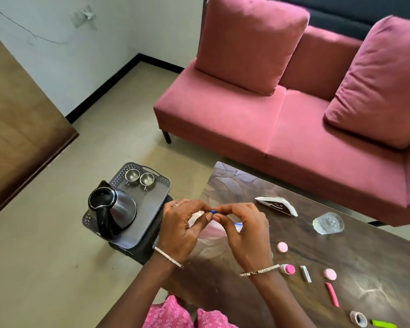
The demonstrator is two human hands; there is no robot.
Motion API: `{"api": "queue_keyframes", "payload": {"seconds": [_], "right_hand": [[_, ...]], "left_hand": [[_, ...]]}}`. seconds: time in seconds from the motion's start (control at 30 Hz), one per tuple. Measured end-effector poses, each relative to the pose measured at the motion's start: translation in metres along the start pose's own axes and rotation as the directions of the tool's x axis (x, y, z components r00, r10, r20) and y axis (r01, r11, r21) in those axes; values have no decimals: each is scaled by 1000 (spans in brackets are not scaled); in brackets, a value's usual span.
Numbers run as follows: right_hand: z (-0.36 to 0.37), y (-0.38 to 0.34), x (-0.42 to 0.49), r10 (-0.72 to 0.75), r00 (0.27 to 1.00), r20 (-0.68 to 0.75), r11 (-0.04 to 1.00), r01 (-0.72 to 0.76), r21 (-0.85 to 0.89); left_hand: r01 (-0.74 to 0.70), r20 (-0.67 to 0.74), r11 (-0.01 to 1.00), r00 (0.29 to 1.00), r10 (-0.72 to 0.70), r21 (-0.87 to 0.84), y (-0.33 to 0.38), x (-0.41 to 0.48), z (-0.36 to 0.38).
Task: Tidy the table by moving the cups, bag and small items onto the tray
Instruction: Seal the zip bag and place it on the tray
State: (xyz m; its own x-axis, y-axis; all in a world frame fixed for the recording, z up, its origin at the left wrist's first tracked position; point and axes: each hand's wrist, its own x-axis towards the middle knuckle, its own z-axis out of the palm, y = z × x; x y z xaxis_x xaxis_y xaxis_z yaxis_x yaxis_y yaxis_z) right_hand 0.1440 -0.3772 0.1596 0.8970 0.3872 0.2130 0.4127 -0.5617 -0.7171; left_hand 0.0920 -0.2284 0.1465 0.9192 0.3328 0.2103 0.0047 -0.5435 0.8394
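My left hand [184, 224] and my right hand [243, 230] meet above the table's left end, both pinching the blue zip edge of a clear plastic bag [214, 227] that is mostly hidden behind them. The grey tray [152, 209] stands on a low dark stand left of the table. It carries two small steel cups [139, 177] at its far end and a steel kettle [111, 209] nearer me. Small items lie on the table to the right: pink round pieces [282, 247], a pink stick [332, 294], a grey stick [305, 273].
The dark wooden table [317, 245] also holds a black-and-white packet [277, 205], a clear lumpy lid [328, 222], a tape roll [358, 318] and a green piece [385, 324]. A pink sofa [282, 119] stands behind the table. A wooden door [17, 119] is at left.
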Motion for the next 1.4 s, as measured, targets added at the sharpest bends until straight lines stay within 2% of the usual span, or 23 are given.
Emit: {"api": "queue_keyframes", "payload": {"seconds": [0.23, 0.43, 0.67, 0.77, 0.83, 0.87, 0.93, 1.0, 1.1, 1.27, 1.4], "right_hand": [[6, -18, 1, -82, 996, -46, 993, 78, -84], [-11, -5, 8, -85, 993, -86, 991, 76, -107], [-22, 7, 19, -59, 990, -125, 997, 52, -54], [-20, 9, 27, -17, 989, -148, 997, 28, 66], [-18, 15, 34, 52, 992, -117, 974, -25, 225], [-17, 18, 37, 96, 993, -69, 938, -68, 340], [-14, 24, 40, 161, 983, 83, 796, -179, 578], [-8, 33, 38, 181, 957, 225, 670, -288, 684], [5, 45, 30, 155, 935, 318, 611, -344, 713], [29, 51, 27, 223, 948, 225, 622, -317, 716], [46, 43, 32, 251, 941, 227, 629, -337, 701]], "left_hand": [[44, -111, 975, 991, -69, -217, -5, 4, -33], [177, -126, 838, 952, -279, -516, -28, 12, -58], [177, -111, 785, 948, -298, -594, -33, 24, -61], [170, -132, 759, 938, -320, -628, -30, 33, -55], [162, -133, 732, 936, -327, -662, -30, 41, -51], [165, -127, 715, 933, -336, -680, -29, 44, -50], [179, -116, 672, 922, -370, -719, -28, 50, -47], [192, -117, 636, 904, -411, -748, -26, 53, -43], [196, -163, 653, 880, -447, -732, -23, 52, -39], [231, -263, 718, 822, -505, -657, -31, 39, -36], [284, -366, 750, 735, -571, -598, -41, 23, -42]]}}
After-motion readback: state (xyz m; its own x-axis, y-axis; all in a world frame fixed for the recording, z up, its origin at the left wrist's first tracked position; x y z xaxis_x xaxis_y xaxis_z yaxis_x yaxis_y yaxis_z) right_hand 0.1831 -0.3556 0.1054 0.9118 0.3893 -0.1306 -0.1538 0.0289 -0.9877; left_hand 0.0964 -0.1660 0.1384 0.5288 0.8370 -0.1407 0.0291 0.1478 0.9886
